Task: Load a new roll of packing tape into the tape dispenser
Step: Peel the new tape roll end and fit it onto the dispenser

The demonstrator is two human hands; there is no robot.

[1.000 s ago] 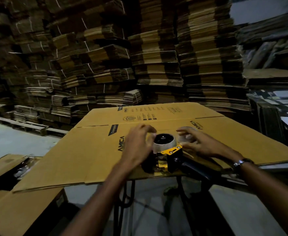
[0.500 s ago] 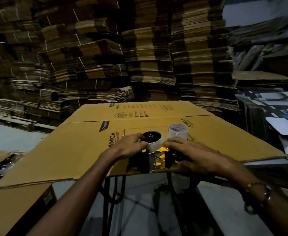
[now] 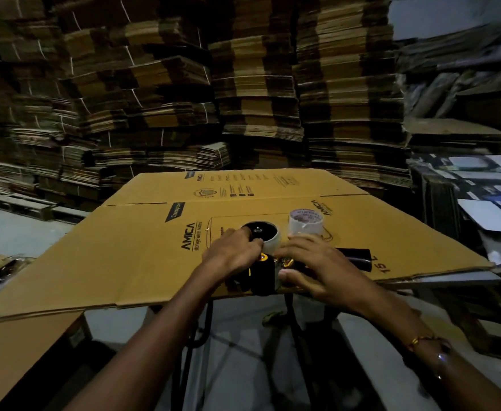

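Observation:
A black and yellow tape dispenser (image 3: pixel 262 272) lies on a flattened cardboard box (image 3: pixel 142 247) near its front edge. A pale tape roll (image 3: pixel 270 240) sits on the dispenser's black hub. My left hand (image 3: pixel 231 256) rests on that roll and on the dispenser's left side. My right hand (image 3: pixel 311 265) grips the dispenser's body from the right, and its black handle (image 3: pixel 354 258) sticks out to the right. A second clear tape roll (image 3: pixel 305 225) stands upright on the cardboard just behind my right hand, untouched.
Tall stacks of flattened cartons (image 3: pixel 243 84) fill the background. More cardboard sheets (image 3: pixel 20 345) lie low at the left. Printed sheets (image 3: pixel 486 197) are piled at the right. The cardboard lies on a metal stand (image 3: pixel 195 330) over a pale floor.
My right hand left the second roll, which now stands free, and came down onto the dispenser. The dispenser's handle swung from pointing toward me to pointing right. My left hand stays on the mounted roll.

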